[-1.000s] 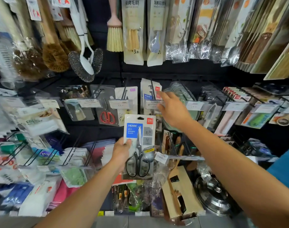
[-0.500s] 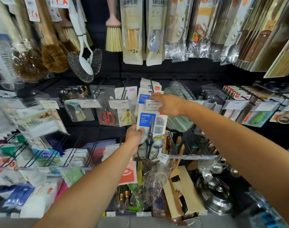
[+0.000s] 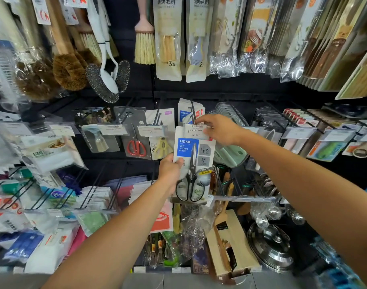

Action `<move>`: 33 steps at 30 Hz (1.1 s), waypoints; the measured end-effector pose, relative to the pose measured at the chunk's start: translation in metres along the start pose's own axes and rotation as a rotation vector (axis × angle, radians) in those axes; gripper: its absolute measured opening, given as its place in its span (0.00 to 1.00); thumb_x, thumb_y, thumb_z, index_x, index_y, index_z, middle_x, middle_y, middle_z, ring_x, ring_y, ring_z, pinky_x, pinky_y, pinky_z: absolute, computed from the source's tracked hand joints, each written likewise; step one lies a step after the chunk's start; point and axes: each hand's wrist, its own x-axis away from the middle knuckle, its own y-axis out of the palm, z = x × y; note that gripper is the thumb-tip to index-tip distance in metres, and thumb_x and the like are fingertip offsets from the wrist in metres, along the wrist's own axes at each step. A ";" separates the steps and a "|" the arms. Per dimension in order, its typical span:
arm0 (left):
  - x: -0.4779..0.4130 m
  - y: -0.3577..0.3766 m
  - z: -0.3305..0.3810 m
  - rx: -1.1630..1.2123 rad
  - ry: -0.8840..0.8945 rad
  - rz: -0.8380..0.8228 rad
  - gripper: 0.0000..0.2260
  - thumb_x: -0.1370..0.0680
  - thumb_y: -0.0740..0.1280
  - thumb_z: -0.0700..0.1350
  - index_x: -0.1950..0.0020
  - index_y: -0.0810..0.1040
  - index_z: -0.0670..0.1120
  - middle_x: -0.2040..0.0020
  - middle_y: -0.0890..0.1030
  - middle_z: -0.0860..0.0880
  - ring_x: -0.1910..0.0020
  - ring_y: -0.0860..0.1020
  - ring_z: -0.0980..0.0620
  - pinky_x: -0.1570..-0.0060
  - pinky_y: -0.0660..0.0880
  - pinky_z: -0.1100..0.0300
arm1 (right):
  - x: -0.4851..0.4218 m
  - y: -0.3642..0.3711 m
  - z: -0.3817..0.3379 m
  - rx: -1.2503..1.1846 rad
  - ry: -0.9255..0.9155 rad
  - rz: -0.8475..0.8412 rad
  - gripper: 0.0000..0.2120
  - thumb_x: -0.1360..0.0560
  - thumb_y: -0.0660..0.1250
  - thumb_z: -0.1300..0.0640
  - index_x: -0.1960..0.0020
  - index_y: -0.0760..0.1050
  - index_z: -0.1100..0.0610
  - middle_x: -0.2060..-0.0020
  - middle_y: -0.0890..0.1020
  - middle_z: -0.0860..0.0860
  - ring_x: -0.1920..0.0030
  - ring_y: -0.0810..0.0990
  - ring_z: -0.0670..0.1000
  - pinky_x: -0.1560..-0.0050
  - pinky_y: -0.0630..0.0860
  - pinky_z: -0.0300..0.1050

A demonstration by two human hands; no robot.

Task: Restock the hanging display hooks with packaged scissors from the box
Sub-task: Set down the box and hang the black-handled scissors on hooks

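Near the middle of the shelf wall, the scissors pack point(image 3: 194, 163) is upright in front of the display hook point(image 3: 192, 110), with its top edge just under the price label point(image 3: 196, 131). On its blue field I read "HOME", "剪刀" and "SCISSORS No.6001"; the scissors inside have black handles. The left hand point(image 3: 170, 170) grips the pack at its nine o'clock edge, with the thumb on the front. At one o'clock from the pack, the right hand point(image 3: 218, 130) pinches the price label at the tip of the hook. This label carries a barcode and "12.00", and it covers the top of the pack, so I cannot tell if the hanging hole is already on the hook. Behind the label, more packs point(image 3: 185, 112) with the same blue "HOME" field hang on this hook.

At nine o'clock from the pack hang red-handled scissors point(image 3: 136, 148) and a pale yellow pair point(image 3: 160, 144), under a tag point(image 3: 152, 131) that shows "12". At twelve o'clock, higher up, a brush pack point(image 3: 168, 38) reads "烧烤毛刷" and "3支". At five o'clock, low down, lies a steel pot lid point(image 3: 270, 247).
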 end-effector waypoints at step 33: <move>0.010 0.009 -0.001 -0.035 -0.015 0.042 0.10 0.19 0.61 0.39 0.42 0.79 0.50 0.48 0.81 0.53 0.54 0.76 0.58 0.55 0.70 0.61 | -0.018 -0.001 0.010 -0.395 0.428 0.061 0.16 0.22 0.59 0.55 0.69 0.71 0.53 0.73 0.74 0.49 0.68 0.70 0.50 0.62 0.66 0.47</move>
